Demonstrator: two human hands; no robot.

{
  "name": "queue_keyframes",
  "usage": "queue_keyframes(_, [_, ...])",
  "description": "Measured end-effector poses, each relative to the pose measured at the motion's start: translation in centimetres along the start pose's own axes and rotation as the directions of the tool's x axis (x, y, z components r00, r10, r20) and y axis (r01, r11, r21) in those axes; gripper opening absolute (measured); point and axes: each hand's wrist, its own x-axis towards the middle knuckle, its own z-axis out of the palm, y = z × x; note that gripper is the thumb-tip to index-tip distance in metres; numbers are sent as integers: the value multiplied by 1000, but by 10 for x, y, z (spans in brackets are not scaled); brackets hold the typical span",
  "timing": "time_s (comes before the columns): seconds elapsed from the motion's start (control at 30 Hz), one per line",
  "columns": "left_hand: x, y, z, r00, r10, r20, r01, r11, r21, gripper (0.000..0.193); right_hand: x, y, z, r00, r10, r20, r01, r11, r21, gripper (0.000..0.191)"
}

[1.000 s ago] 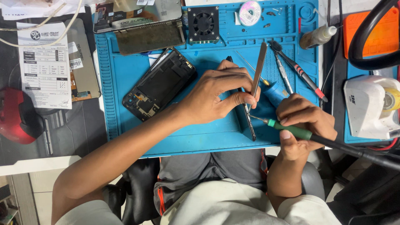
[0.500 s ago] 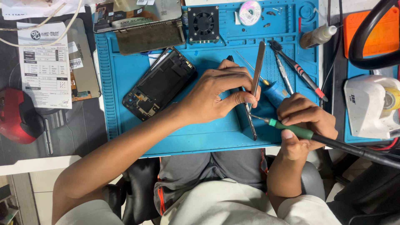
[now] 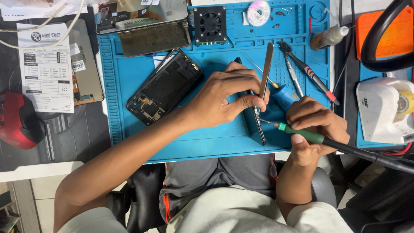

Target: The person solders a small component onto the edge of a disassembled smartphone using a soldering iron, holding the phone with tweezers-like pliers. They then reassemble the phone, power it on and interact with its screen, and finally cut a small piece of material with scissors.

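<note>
Overhead, left hand (image 3: 224,97) pressed flat over a dark narrow phone part (image 3: 257,129) on the blue repair mat (image 3: 129,82), fingertips pinching it, seemingly to steady it. Right hand (image 3: 317,129) wrapped around a green-handled soldering iron (image 3: 302,133), tip angled to the part's edge; opened phone frame (image 3: 166,86) parked aside, leftward.

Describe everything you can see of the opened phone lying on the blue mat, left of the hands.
The opened phone is a black, rounded rectangular shell with its back off, showing a dark inner frame and small parts near its lower left end. It lies flat and slanted on the blue mat, its upper right end close to the left hand. Neither hand appears to touch it.
</note>
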Motion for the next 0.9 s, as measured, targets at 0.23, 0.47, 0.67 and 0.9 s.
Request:
queue_keyframes(0.23, [0, 1, 0, 1000, -1, 2, 1, 1000, 2, 18, 2, 1, -1, 1000, -20, 2, 20, 1000, 21, 23])
queue_keyframes(0.47, [0, 0, 0, 1000, 0, 4, 0, 1000, 2, 17, 1, 0, 1, 1000, -6, -6, 6, 1000, -3, 23])
queue_keyframes(0.67, [-1, 0, 1, 1000, 1, -3, -1, 1000, 3, 17, 2, -1, 2, 1000, 2, 6, -2, 1000, -16, 23])
queue_keyframes(0.9, [-2, 0, 0, 1000, 16, -3, -16, 1000, -1, 17, 5, -2, 2, 1000, -16, 24, 16, 999, -32, 23])
